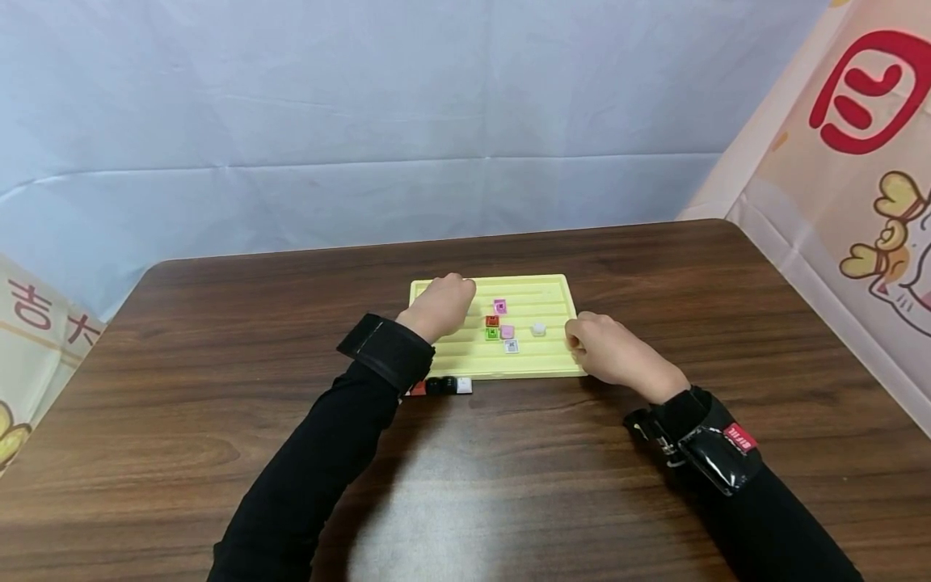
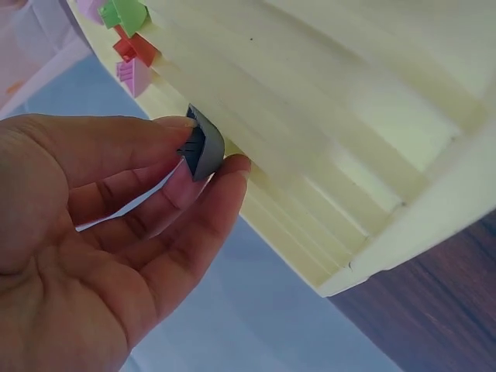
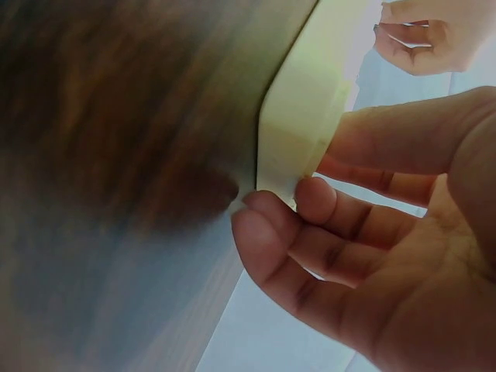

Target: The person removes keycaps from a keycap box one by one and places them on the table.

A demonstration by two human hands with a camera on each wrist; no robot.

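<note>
Left hand (image 1: pixel 444 305) pinching grey keycap (image 2: pixel 208 149) over yellow tray (image 1: pixel 541 357), right hand (image 1: pixel 617 349) gripping its edge (image 3: pixel 293 143)

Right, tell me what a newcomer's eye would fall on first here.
Probably the pale yellow tray on the brown table, with small bright blocks clustered near its middle. Next, the left grip, pinching a dark block at the tray's left side, and the right grip, holding its right edge. The red symbol on the cloth at right stands out too.
</note>
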